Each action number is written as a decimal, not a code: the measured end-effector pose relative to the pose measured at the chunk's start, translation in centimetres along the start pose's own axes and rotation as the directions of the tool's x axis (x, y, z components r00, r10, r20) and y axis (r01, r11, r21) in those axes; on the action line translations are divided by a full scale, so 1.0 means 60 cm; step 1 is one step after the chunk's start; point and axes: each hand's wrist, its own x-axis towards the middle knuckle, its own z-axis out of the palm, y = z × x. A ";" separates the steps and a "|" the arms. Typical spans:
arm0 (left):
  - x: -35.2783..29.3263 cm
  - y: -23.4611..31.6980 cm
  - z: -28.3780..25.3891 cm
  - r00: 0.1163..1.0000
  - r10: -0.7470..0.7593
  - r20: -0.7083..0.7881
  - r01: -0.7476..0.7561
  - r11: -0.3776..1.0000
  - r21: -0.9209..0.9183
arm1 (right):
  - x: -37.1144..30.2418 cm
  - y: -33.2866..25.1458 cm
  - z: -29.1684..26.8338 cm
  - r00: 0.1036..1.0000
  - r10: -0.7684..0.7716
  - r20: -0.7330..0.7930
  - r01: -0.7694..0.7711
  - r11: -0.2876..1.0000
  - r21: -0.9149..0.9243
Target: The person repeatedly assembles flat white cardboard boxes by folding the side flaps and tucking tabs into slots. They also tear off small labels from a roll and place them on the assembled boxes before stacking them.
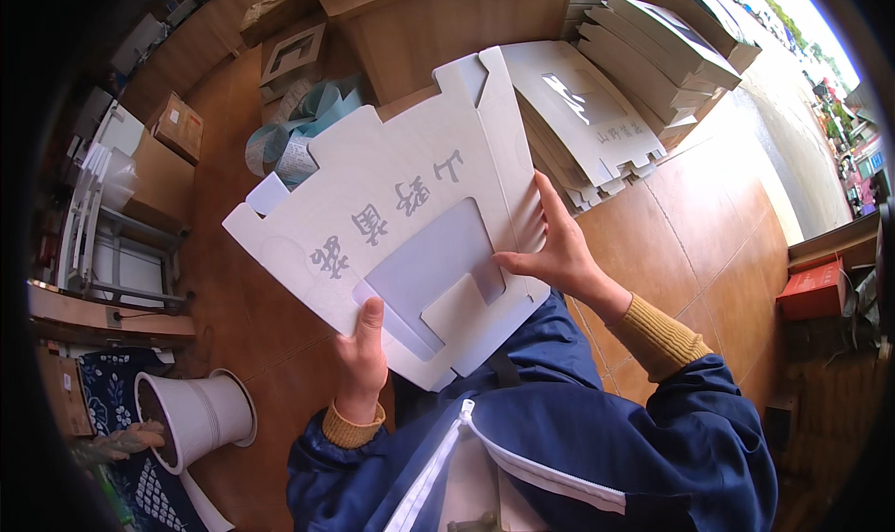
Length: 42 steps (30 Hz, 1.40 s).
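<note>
A white flat-folded cardboard box (410, 140) with dark lettering, tabbed edges and a clear-looking window cutout is held tilted above my lap. My left hand (362, 359) grips its lower left edge, thumb on the face and fingers hidden underneath. At the right edge, my right hand (564, 257) holds it too, its thumb beside the window and the other fingers along the side. A loose-looking white flap (452, 313) lies across the lower part of the window.
Stacked flat boxes (578, 112) of the same kind lie ahead to the right, by a wooden counter (447, 33). Light-blue rolls (322, 112) sit on the floor ahead left. A white plant pot (200, 420) is at left, cartons (163, 178) beyond it, and a red box (809, 290) at right.
</note>
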 end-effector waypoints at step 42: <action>-0.026 0.094 0.035 0.851 0.190 0.489 -0.144 0.981 -0.131 | 0.124 -0.206 -0.198 0.950 0.281 0.134 -0.298 0.947 0.123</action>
